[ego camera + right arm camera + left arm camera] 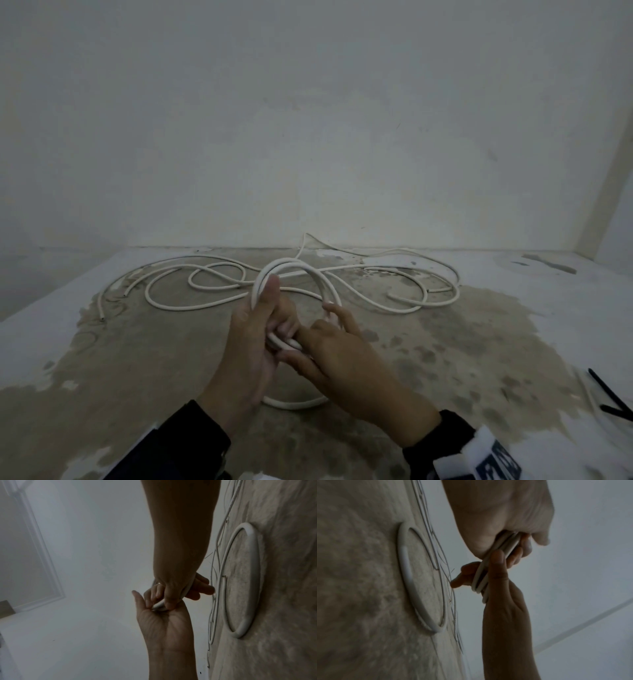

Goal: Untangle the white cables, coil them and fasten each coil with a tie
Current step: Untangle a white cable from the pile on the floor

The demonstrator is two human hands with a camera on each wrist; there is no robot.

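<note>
A coil of white cable (295, 266) stands upright between both hands, above a stained concrete surface (445, 342). My left hand (263, 325) grips the coil's left and lower side, thumb pointing up along it. My right hand (330, 330) holds the lower right side, with its fingers curled round the strands. In the left wrist view the left hand (510, 539) clamps several strands of the coil (481, 577), and the right hand (496, 566) lays its thumb across them. The right wrist view has the right hand (157, 600) curled round the cable (160, 605). Loose white cables (191, 291) sprawl behind.
One cable loop (294, 405) lies flat on the surface under my hands and also appears as a ring in both wrist views. Black ties (608, 392) lie at the right edge. A pale wall (308, 137) closes the back of the surface.
</note>
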